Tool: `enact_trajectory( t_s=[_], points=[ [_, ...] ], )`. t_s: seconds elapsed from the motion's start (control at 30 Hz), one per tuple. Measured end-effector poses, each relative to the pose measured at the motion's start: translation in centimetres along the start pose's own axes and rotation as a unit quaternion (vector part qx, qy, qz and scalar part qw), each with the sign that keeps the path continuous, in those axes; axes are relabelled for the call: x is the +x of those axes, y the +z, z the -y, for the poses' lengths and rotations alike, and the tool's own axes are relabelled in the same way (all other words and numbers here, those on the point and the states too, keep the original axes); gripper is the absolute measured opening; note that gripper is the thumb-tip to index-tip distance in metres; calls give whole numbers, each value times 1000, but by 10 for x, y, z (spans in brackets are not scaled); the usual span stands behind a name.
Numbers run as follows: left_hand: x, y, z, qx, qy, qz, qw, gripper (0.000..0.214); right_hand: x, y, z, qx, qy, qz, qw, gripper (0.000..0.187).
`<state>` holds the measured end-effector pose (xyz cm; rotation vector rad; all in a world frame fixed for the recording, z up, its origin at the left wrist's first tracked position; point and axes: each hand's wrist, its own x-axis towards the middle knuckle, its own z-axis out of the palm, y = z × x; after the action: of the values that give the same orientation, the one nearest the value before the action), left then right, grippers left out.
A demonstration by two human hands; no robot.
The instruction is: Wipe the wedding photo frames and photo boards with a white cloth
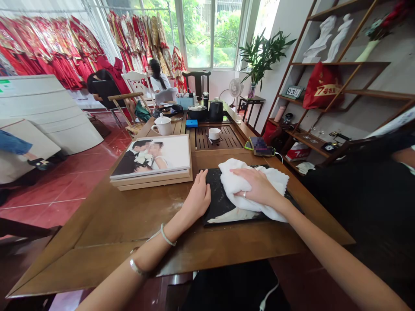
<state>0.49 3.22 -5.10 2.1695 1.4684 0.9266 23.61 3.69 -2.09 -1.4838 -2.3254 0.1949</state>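
Observation:
A dark photo panel (220, 203) lies flat on the wooden table (129, 220) in front of me. A white cloth (275, 179) is bunched on top of it. My right hand (256, 185) presses down on the cloth, fingers curled over it. My left hand (197, 196) rests flat against the panel's left edge, fingers together and stretched out, holding nothing. Left of my hands sits a stack of framed photo prints (152, 162), a wedding portrait on top.
A tea tray (223, 140) with a white cup (214, 133), a white teapot (163, 125), kettles and a phone (261, 147) fill the far table. A person sits beyond. Red garments hang at left; shelves stand at right.

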Motion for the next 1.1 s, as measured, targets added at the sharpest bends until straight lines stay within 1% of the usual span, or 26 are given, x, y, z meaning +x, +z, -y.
enact_trajectory(
  t_s=[0.1,0.2,0.3,0.37,0.5,0.63,0.73,0.83,0.9,1.0,1.1],
  points=[
    [0,-1,-1,-28,10,-16,999,50,22,6,11,-14,-6,11,1000,64],
    [0,-2,0,-45,23,-25,998,51,39,12,29,-21,-7,21,1000,65],
    [0,-3,1,-50,41,-24,998,56,50,18,48,-19,-20,29,999,64],
    [1,-3,1,-45,41,-18,998,59,50,22,57,-15,-34,38,999,62],
    [0,-4,-2,-31,22,0,999,64,34,23,67,-6,-53,42,998,65],
    [-3,-7,-8,-33,16,22,999,63,1,18,70,11,-53,29,998,65],
    [-5,-8,-12,-32,6,21,999,62,-28,13,70,19,-39,17,999,71],
    [-6,-7,-15,-29,-9,20,999,61,-53,8,64,25,-21,8,999,70],
    [-7,-7,-15,-24,-16,24,999,60,-65,5,51,23,-8,-4,1000,67],
    [-7,-5,-15,-15,-19,30,999,58,-74,1,18,11,21,-43,999,65],
    [-7,-3,-13,-6,-25,43,999,59,-71,-6,-25,9,44,-80,996,62]
  ],
)
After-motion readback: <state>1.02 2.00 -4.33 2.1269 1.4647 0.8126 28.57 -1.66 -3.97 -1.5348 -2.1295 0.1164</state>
